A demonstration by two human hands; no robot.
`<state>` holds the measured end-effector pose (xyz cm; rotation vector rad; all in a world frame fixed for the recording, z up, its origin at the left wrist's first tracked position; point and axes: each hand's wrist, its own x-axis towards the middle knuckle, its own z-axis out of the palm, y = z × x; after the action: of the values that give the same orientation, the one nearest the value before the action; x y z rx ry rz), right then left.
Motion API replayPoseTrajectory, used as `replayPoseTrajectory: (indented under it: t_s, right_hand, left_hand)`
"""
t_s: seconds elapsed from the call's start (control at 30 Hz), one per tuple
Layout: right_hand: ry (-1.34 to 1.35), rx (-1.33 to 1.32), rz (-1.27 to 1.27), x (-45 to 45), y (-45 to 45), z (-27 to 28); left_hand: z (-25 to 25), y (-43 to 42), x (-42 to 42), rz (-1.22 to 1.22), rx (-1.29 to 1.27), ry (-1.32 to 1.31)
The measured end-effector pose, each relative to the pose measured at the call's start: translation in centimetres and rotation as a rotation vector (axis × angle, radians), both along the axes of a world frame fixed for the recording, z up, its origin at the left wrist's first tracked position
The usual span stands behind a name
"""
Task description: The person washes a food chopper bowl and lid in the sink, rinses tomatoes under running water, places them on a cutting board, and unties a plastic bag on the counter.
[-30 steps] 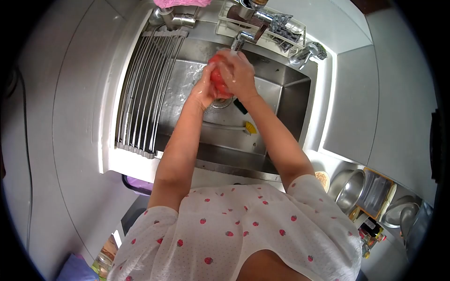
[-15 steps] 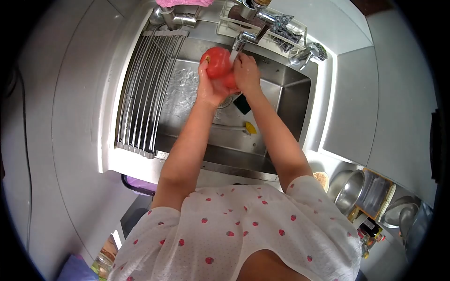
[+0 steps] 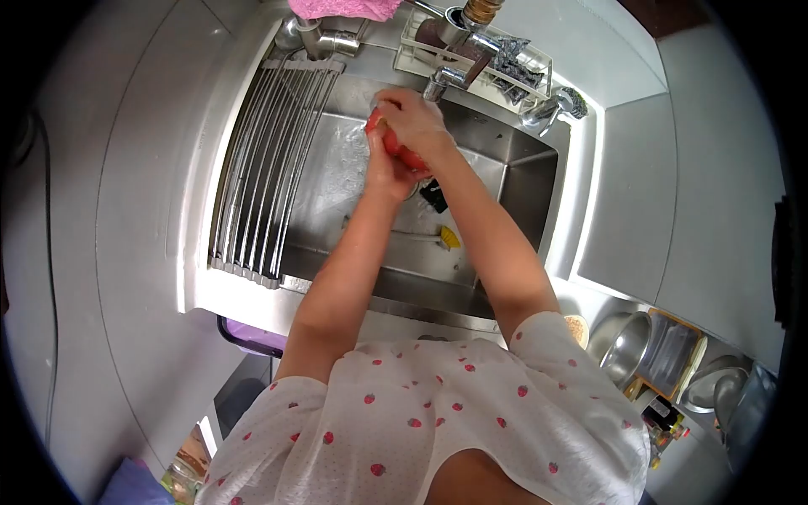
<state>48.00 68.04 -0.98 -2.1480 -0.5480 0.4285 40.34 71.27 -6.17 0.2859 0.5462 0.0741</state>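
Note:
Under the faucet (image 3: pixel 438 82), my left hand (image 3: pixel 388 175) cups a red tomato (image 3: pixel 390 143) from below, its fingers mostly hidden. A second red, rounded piece, seemingly another tomato (image 3: pixel 411 158), shows lower in the same palm. Across the top of the upper tomato lies my right hand (image 3: pixel 417 118), its fingers curled over the skin and covering much of it. Both hands are wet and held above the steel sink (image 3: pixel 328 198). Beneath them, by the drain, lies a dark green scrubbing pad (image 3: pixel 433 196).
A roll-up drying rack (image 3: pixel 271 160) spans the sink's left side. On the sink floor is a brush with a yellow head (image 3: pixel 450 237). Behind the faucet stands a caddy (image 3: pixel 412 57) with scourers. A pink cloth (image 3: pixel 345 7) hangs at the back. Steel bowls (image 3: pixel 620 345) stand at lower right.
My right hand has moved left and up from the tomato's right side to over its top. The tomato is now lower and more covered. The view has shifted slightly.

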Motion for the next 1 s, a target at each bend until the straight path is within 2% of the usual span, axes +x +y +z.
replayPoseTrajectory:
  t_s: [0.03, 0.17, 0.23, 0.27, 0.33, 0.37, 0.4, 0.47, 0.53, 0.63, 0.77, 0.83, 0.87, 0.9, 0.97, 1.0]
  right_hand:
    - [-0.088, -0.056, 0.114, 0.2, 0.2, -0.3]
    - [-0.1, -0.148, 0.035, -0.9, 0.6, -0.3]
    - [-0.407, -0.122, 0.02, -1.4, 1.3, -0.8]
    - [-0.413, -0.123, 0.02, -1.3, 1.5, -0.6]
    - [-0.439, -0.142, 0.027, -1.2, 1.9, 0.8]
    - [-0.443, -0.141, 0.028, -0.8, 2.5, 0.7]
    - [-0.377, -0.069, 0.015, 0.2, 3.4, 0.5]
    - [-0.315, 0.009, 0.0, 1.8, 5.3, -0.1]
    - [-0.373, 0.232, -0.13, 2.2, 6.6, -0.5]
    - [-0.281, 0.343, -0.068, 2.8, 7.8, 0.7]
    - [-0.196, 0.319, -0.075, 2.7, 9.4, 1.1]
    - [-0.215, 0.305, -0.107, 2.2, 9.6, 1.6]
    - [-0.216, 0.305, -0.111, 1.8, 9.8, 1.8]
    - [-0.288, 0.25, -0.134, 1.4, 10.0, 2.2]
    - [-0.359, 0.195, -0.165, 1.2, 9.5, 2.3]
    - [-0.323, 0.236, -0.076, 1.4, 8.6, 2.3]
  left_hand:
    - [0.3, 0.1, -0.3, 0.014, -0.018, 0.045]
    - [-2.2, 0.7, 0.9, 0.034, -0.065, -0.017]
    - [-3.7, 0.0, 2.1, 0.08, -0.049, -0.213]
    - [-5.0, 0.4, 2.3, 0.08, -0.049, -0.219]
    - [-6.4, 1.1, 2.2, -0.225, -0.25, -0.665]
    - [-7.0, 0.8, 2.6, -0.225, -0.249, -0.669]
    - [-5.7, 0.1, 2.8, -0.197, -0.087, -0.605]
    - [-4.8, -0.4, 3.3, -0.17, 0.079, -0.541]
    - [-4.2, -0.6, 3.4, -0.134, -0.097, -0.389]
    - [-0.9, -1.2, 2.4, -0.01, -0.149, -0.269]
    - [-2.0, -0.2, 2.6, -0.034, -0.361, -0.345]
    - [0.0, 0.1, 1.9, -0.013, 0.008, -0.223]
    - [-0.9, 0.5, 2.1, -0.017, 0.007, -0.223]
    - [-2.7, 1.1, 2.5, -0.037, 0.217, -0.38]
    - [-4.0, 1.9, 2.5, -0.063, 0.428, -0.538]
    - [-4.1, 2.2, 2.3, -0.05, 0.235, -0.346]
